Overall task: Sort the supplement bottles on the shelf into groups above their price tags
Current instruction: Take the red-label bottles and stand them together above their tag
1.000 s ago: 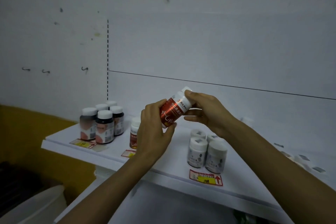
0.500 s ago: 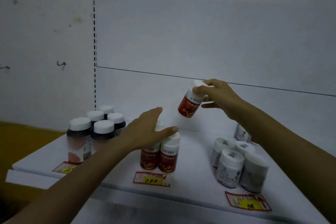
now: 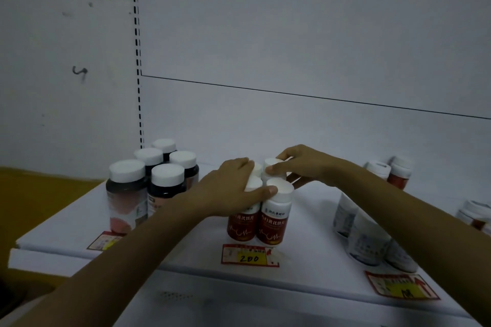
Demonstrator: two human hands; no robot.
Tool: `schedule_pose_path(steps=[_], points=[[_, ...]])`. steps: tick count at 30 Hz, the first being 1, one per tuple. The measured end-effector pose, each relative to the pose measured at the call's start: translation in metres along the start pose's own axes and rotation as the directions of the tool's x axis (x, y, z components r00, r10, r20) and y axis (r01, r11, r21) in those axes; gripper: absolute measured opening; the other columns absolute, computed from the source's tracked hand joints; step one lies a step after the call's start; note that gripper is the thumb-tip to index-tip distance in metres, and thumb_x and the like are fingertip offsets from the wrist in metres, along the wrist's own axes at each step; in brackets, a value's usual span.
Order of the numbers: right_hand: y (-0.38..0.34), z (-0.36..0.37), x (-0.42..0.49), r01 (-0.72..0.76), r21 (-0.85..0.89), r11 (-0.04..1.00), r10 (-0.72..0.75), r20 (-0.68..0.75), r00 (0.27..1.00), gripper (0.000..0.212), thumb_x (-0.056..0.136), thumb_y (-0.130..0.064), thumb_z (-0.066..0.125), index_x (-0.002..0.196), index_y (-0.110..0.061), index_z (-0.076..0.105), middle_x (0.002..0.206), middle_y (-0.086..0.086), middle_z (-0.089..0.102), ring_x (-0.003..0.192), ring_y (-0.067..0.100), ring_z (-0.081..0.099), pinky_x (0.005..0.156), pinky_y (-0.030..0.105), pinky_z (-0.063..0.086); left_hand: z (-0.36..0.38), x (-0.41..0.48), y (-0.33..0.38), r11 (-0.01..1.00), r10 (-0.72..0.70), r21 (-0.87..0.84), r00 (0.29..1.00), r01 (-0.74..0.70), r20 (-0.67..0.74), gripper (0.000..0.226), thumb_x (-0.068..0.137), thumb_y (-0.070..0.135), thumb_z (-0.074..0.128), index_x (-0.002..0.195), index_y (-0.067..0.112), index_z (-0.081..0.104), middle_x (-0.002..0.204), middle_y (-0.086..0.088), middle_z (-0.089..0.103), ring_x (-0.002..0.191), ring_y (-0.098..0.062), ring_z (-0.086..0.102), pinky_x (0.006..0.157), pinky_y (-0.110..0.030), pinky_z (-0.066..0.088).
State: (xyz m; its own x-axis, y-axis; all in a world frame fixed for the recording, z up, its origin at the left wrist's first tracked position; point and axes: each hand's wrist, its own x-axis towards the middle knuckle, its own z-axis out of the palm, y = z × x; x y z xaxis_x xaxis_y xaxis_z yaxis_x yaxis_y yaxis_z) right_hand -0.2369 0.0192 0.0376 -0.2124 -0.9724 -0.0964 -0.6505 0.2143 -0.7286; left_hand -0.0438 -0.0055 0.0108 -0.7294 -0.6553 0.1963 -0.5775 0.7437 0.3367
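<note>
The red-labelled bottles (image 3: 273, 223) are standing upright in a tight cluster of four at the middle of the shelf (image 3: 313, 223), directly behind the "200" price tag (image 3: 249, 255), which is lying at the cluster's six o'clock on the shelf's front edge. The rear bottle (image 3: 271, 162), at the cluster's one o'clock corner, is being gripped at its cap by the right hand (image 3: 305, 166), with the thumb pressing the near side and the fingers curling round the far side. Whether its base is sitting on the shelf cannot be told, since the front bottles are hiding it. The left hand (image 3: 233, 186) is lying flat across the two caps on the cluster's nine o'clock side, fingers straight and close together, and its thumb tip is touching the cap of the front bottle at five o'clock.

At nine o'clock from the cluster, well apart, five dark bottles (image 3: 127, 194) with white caps are standing grouped, with a left price tag (image 3: 106, 240) lying at their six o'clock. At four o'clock, pale-labelled bottles (image 3: 369, 236) are standing together, partly covered by the right forearm, and a right price tag (image 3: 401, 288) is lying at their five o'clock. Further bottles (image 3: 398, 172) are standing at two o'clock near the back panel (image 3: 292, 34); their labels are too blurred to read. A slotted upright (image 3: 136, 61) is running up the panel at eleven o'clock.
</note>
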Motion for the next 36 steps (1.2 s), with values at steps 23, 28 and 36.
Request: schedule_pose_path(steps=[23, 28, 36], points=[[0.014, -0.035, -0.014, 0.112, -0.062, 0.992, -0.123, -0.216, 0.969, 0.035, 0.086, -0.044, 0.06, 0.108, -0.016, 0.058, 0.114, 0.006, 0.063, 0.095, 0.016, 0.062, 0.072, 0.026, 0.053, -0.02, 0.028, 0.056, 0.968, 0.134, 0.22, 0.99, -0.121, -0.047, 0.077, 0.086, 0.064, 0.036, 0.148, 0.021, 0.018, 0.156, 0.0, 0.02, 0.142, -0.019, 0.021, 0.111, -0.041, 0.025], [0.032, -0.084, -0.032, 0.101, -0.155, 0.983, -0.143, -0.294, 0.945, 0.029, 0.085, -0.043, 0.063, 0.099, -0.018, 0.059, 0.105, 0.004, 0.063, 0.093, 0.018, 0.062, 0.074, 0.03, 0.053, -0.018, 0.051, 0.097, 0.94, 0.207, 0.28, 0.978, -0.194, -0.019, 0.079, 0.085, 0.064, 0.04, 0.147, 0.021, 0.017, 0.155, -0.001, 0.022, 0.14, -0.022, 0.024, 0.111, -0.043, 0.029], [0.1, -0.16, -0.045, -0.04, -0.433, 0.901, -0.143, -0.382, 0.913, 0.041, 0.086, -0.041, 0.062, 0.117, -0.015, 0.055, 0.115, 0.007, 0.062, 0.091, 0.021, 0.063, 0.088, 0.037, 0.05, 0.016, 0.096, 0.168, 0.911, 0.208, 0.351, 0.977, -0.214, 0.057, 0.076, 0.087, 0.063, 0.037, 0.146, 0.019, 0.02, 0.155, -0.003, 0.023, 0.139, -0.024, 0.027, 0.109, -0.043, 0.029]])
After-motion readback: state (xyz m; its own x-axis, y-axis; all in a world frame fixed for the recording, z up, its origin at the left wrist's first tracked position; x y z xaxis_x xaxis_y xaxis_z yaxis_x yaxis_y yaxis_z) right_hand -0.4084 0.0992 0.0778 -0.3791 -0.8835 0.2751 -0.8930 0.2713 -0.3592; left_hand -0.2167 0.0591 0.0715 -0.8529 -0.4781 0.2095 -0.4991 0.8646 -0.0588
